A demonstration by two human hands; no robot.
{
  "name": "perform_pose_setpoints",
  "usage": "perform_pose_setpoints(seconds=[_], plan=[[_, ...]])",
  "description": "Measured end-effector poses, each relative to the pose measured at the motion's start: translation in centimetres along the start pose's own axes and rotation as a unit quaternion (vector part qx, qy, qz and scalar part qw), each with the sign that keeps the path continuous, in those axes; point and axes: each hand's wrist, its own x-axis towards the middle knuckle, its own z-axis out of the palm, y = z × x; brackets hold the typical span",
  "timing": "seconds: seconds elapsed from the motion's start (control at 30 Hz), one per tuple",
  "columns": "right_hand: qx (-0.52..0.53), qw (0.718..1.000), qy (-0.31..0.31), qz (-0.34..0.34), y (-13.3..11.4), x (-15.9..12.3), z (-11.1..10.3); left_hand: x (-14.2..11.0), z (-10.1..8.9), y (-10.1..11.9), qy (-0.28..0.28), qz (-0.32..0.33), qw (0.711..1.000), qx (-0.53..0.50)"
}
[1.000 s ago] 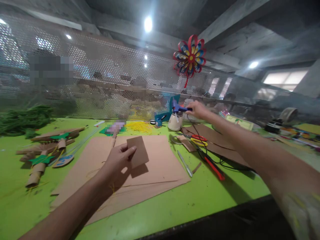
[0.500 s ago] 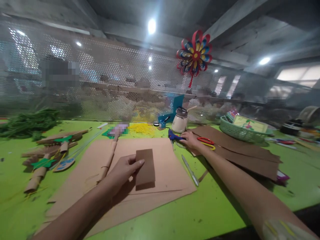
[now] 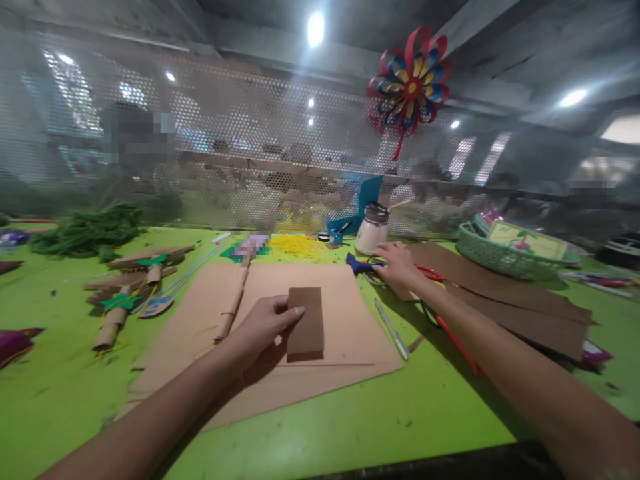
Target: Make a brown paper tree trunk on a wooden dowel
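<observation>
Glue gun (image 3: 361, 267) pt.-hidden (R hand (image 3: 400, 265)).

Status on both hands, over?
Left hand: pinching brown card over paper sheets. Right hand: at blue glue gun, grip unclear. Red scissor handle close beside right wrist.

The card (image 3: 306, 327) looks like matt brown cardboard, as do the darker sheets (image 3: 530, 320); the pale sheets (image 3: 345, 327) look like smooth, dull paper. The table top (image 3: 350, 427) is smooth with a soft sheen. The glue gun (image 3: 357, 265) and basket (image 3: 493, 255) look plastic, the jar (image 3: 372, 237) smooth, the hanging flower (image 3: 411, 89) papery.
</observation>
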Motion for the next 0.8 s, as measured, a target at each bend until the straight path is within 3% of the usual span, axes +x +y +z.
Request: perform_pose_setpoints(seconds=[0.1, 0.2, 0.3, 0.37, 0.43, 0.5, 0.57, 0.6, 0.8], plan=[[0.069, 0.996, 0.038, -0.035, -4.4, -2.7, -1.9, 0.1, 0.1, -0.3, 0.003, -0.012, 1.0, 0.012], [0.151, 0.982, 0.034, -0.105, -9.3, -6.2, -3.2, 0.4, -0.2, -0.6, 0.002, -0.03, 1.0, 0.003], [0.295, 0.938, 0.058, -0.175, -12.7, -8.8, -3.2, 0.7, -0.3, -0.6, -0.015, -0.037, 0.999, -0.008], [0.356, 0.926, 0.029, -0.125, -13.8, -9.7, -2.5, 0.7, -0.3, -0.5, -0.028, -0.026, 0.999, -0.007], [0.425, 0.904, -0.038, -0.015, -14.3, -10.0, -1.7, 0.7, -0.2, -0.5, -0.027, -0.011, 1.0, 0.003], [0.503, 0.853, -0.11, 0.089, -14.5, -10.2, -1.0, 0.7, -0.3, -0.5, -0.023, 0.0, 1.0, 0.01], [0.561, 0.806, -0.137, 0.133, -14.6, -10.3, -0.7, 0.9, -0.3, -0.7, -0.033, 0.003, 0.999, 0.021], [0.575, 0.795, -0.133, 0.137, -14.5, -10.3, -0.7, 0.9, -0.3, -0.8, -0.043, 0.004, 0.999, 0.029], [0.548, 0.82, -0.111, 0.122, -14.0, -10.2, -1.4, 0.5, -0.1, -1.0, -0.082, -0.024, 0.996, 0.017]])
